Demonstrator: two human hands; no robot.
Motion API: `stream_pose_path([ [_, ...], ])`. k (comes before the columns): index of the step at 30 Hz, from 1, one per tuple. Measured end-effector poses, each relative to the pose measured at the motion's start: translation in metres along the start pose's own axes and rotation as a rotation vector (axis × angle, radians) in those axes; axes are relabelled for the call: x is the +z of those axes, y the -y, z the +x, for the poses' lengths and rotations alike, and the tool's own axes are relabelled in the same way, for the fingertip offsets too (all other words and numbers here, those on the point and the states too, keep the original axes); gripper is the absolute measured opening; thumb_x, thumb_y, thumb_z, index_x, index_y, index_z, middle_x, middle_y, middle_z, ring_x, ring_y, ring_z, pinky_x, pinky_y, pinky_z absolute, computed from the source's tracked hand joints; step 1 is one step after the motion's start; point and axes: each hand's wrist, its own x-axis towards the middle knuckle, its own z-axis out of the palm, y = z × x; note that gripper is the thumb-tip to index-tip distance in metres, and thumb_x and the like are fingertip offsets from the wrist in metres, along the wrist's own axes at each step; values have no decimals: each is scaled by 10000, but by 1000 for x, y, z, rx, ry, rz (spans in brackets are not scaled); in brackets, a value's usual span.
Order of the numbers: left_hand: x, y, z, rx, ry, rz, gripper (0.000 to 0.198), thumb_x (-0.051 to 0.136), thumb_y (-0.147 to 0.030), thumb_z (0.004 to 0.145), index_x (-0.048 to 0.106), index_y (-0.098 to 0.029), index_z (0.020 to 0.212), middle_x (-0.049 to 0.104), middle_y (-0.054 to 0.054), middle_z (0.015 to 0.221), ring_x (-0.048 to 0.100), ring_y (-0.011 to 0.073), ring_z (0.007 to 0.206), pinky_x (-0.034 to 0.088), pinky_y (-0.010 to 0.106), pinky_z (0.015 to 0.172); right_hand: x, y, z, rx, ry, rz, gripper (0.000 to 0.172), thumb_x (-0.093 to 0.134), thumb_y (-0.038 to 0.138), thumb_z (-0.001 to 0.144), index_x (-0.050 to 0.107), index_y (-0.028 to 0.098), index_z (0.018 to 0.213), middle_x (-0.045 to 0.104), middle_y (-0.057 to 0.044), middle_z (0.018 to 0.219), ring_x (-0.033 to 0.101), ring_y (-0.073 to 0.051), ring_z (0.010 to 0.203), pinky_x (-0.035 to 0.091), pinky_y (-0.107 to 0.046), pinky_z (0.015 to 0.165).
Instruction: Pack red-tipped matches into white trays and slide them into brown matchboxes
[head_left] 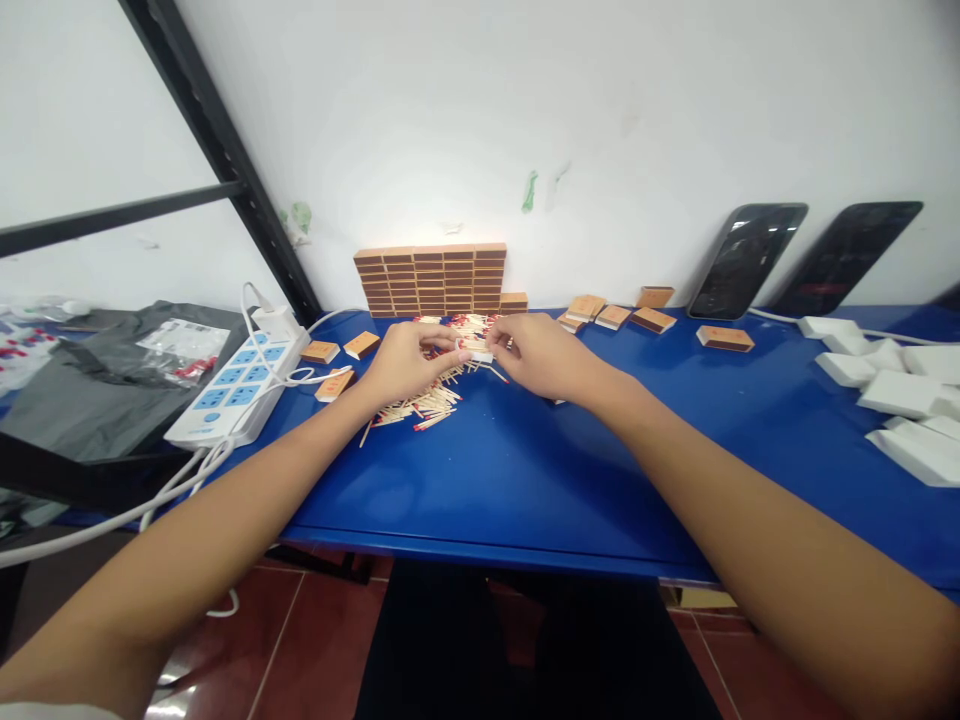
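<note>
The left hand and right hand grip opposite ends of a white matchbox tray above the bench. The stacked matchboxes by the wall look finished; loose matches, scattered matchboxes and spare white trays apparently remain to be dealt with.

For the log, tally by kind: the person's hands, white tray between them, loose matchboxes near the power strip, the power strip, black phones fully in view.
Hands (left hand, right hand): 2
White tray: 1
Loose matchboxes near the power strip: 3
Power strip: 1
Black phones: 2
Total: 9
</note>
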Motion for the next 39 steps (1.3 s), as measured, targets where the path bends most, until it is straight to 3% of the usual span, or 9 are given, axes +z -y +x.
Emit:
stream_pose_path([
  [5, 1, 0, 1, -4, -9, -32, 355, 826, -483, 842, 822, -169, 1008, 833, 96, 1000, 781, 263, 944, 626, 348, 827, 1, -2, 0, -1, 1, 8, 206, 568, 153, 930, 735, 177, 1049, 774, -114, 1078, 676, -224, 876, 456, -307, 785],
  [19, 1, 3, 0, 5, -34, -22, 369, 823, -503, 844, 825, -173, 1009, 831, 94, 1022, 775, 250, 937, 611, 344, 828, -3, 0, 1, -53, 0, 37, 151, 596, 173, 921, 738, 175, 972, 769, -89, 965, 657, -202, 811, 428, -295, 719],
  [32, 1, 2, 0, -2, -38, -34, 396, 833, -510, 838, 825, -169, 1040, 829, 100, 1040, 779, 241, 933, 621, 343, 858, -2, -4, 4, -76, -21, 64, 161, 585, 152, 954, 743, 180, 944, 753, -83, 991, 656, -208, 896, 448, -315, 809],
  [39, 0, -1, 0, -14, -22, -46, 388, 821, -506, 848, 823, -162, 1030, 827, 110, 1043, 777, 256, 961, 629, 355, 870, 0, -6, 3, -97, -103, 76, 155, 610, 183, 963, 764, 186, 953, 720, -94, 1021, 651, -214, 920, 455, -338, 847],
])
